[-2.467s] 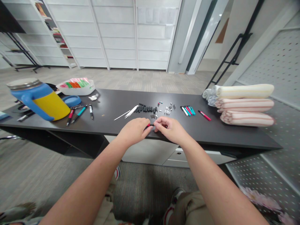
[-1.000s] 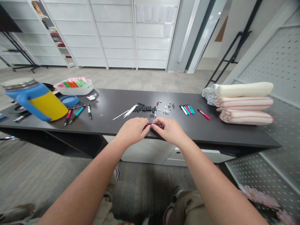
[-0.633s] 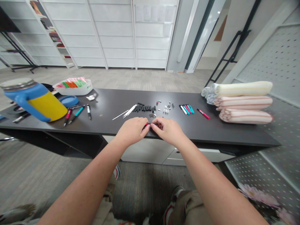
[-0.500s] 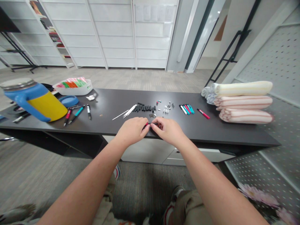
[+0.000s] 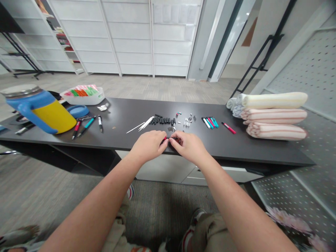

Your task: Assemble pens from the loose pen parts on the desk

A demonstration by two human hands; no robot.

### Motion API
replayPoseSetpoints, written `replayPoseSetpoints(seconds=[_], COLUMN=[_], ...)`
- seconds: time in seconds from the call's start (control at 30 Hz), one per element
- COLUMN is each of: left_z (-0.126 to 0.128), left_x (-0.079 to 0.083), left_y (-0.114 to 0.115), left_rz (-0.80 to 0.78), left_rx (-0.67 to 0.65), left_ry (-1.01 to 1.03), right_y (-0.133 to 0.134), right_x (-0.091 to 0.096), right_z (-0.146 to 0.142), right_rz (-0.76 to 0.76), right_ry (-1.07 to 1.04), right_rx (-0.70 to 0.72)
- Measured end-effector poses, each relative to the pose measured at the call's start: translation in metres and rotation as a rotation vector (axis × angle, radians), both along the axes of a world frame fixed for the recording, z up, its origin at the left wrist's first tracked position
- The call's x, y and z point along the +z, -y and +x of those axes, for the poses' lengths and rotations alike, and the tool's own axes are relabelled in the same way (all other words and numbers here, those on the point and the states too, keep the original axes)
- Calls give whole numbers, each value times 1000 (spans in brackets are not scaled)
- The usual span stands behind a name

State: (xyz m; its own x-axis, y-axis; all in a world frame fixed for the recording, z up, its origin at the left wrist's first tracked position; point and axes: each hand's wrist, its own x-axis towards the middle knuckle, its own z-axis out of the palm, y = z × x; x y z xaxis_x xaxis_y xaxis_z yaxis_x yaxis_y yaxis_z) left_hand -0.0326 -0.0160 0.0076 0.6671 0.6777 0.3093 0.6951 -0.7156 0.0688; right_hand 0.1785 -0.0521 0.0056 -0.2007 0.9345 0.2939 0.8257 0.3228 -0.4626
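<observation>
My left hand (image 5: 149, 144) and my right hand (image 5: 189, 145) meet over the front of the dark table (image 5: 126, 133). Both are closed on one small red and black pen (image 5: 169, 139), each pinching an end. Just behind them lie white refills (image 5: 143, 125), a row of black pen parts (image 5: 162, 121), small springs and tips (image 5: 188, 120), and a group of finished pens (image 5: 210, 123). A single red pen (image 5: 229, 128) lies further right.
A yellow and blue jug (image 5: 42, 108), a blue lid (image 5: 78, 111), three pens (image 5: 88, 125) and a white tray of coloured items (image 5: 84, 94) sit at the left. Rolled striped towels (image 5: 273, 115) are stacked at the right end. A perforated panel (image 5: 301, 196) stands low right.
Both hands have stayed together on the pen, with the fingers drawing slightly closer. The view has shifted a little.
</observation>
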Motion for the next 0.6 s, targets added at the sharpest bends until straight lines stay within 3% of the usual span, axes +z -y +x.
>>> replayPoseSetpoints(seconds=[0.23, 0.4, 0.6], left_z=[0, 0, -1], left_x=[0, -1, -2], left_y=[0, 0, -4], left_rz=[16, 21, 7], left_rx=[4, -8, -70], left_ry=[-8, -2, 4], right_y=[-3, -2, -2], right_x=[0, -1, 0], right_z=[5, 4, 6], right_rz=[-100, -52, -40], right_ry=[-212, -92, -119], right_rx=[20, 18, 69])
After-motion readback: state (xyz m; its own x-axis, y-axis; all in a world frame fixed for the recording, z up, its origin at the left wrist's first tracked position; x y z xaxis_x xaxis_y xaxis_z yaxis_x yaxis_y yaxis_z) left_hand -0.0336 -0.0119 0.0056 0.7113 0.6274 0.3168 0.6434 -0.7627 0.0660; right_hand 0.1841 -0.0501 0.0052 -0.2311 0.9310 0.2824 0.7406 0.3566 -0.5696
